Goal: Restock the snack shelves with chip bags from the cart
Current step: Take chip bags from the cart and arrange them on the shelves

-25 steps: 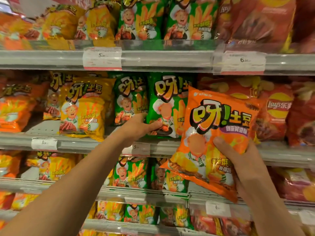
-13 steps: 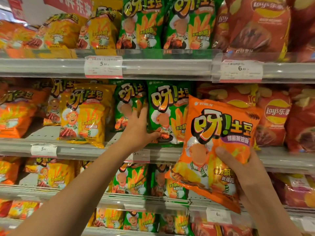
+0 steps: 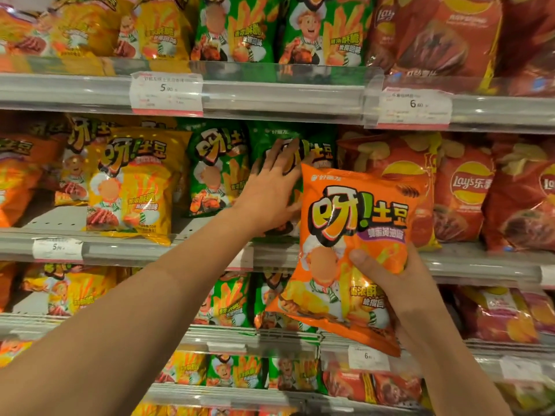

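My right hand (image 3: 390, 283) grips an orange chip bag (image 3: 348, 229) by its lower right part, thumb across the front, holding it upright in front of the middle shelf. My left hand (image 3: 270, 187) reaches forward with straight, spread fingers pressed flat against a green chip bag (image 3: 318, 151) standing on the middle shelf (image 3: 126, 250). The orange bag overlaps the right side of that green bag. The cart is out of view.
A second green bag (image 3: 216, 169) and yellow bags (image 3: 135, 181) stand left of my left hand. Red chip bags (image 3: 462, 187) fill the right side. Price tags (image 3: 166, 93) hang on the upper shelf rail; fuller shelves lie above and below.
My left hand has moved right and up, from the gap between the two green bags onto the face of the right green bag. The orange bag stays in my right hand.
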Available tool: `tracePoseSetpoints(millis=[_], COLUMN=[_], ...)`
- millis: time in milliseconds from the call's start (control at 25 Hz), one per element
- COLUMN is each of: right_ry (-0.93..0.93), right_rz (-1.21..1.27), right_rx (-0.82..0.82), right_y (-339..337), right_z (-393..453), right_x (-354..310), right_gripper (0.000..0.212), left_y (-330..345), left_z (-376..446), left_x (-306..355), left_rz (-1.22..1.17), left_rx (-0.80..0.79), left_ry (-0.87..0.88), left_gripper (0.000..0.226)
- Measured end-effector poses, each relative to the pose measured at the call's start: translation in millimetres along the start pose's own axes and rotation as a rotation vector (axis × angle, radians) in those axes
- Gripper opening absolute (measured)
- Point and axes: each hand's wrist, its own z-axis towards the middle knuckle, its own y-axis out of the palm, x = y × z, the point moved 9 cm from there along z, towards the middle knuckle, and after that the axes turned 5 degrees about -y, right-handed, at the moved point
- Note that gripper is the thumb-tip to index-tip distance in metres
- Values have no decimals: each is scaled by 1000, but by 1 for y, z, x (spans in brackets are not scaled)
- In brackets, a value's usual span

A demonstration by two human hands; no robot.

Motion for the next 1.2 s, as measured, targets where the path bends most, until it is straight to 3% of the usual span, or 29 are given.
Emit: tracePoseSetpoints(millis=[240, 400, 520, 800, 1000, 1200], right_ry=[-3, 15, 45, 79, 185, 301], right_rz=[7, -9, -23, -175, -182, -177], right_rx=[-60, -176, -296, -415, -466, -364], right_y=[38, 110, 180, 363, 499, 573], right_z=[-2, -12, -32, -102, -146, -147], right_x=[-1, 15, 41, 113, 177, 226], right_gripper=[70, 86, 74, 55, 55, 32], left_y=[-12, -4, 1, 21, 6, 12], left_z=[-98, -178, -239, -387, -464, -484], left_x=[-31, -78, -129, -325, -456, -536], left_rz=[-223, -237, -195, -160, -91, -72], left_rx=[199, 209, 249, 70, -69, -145], left_ry=[-39, -85, -66, -310, -433, -468], left_gripper=[69, 59, 49, 54, 55, 60])
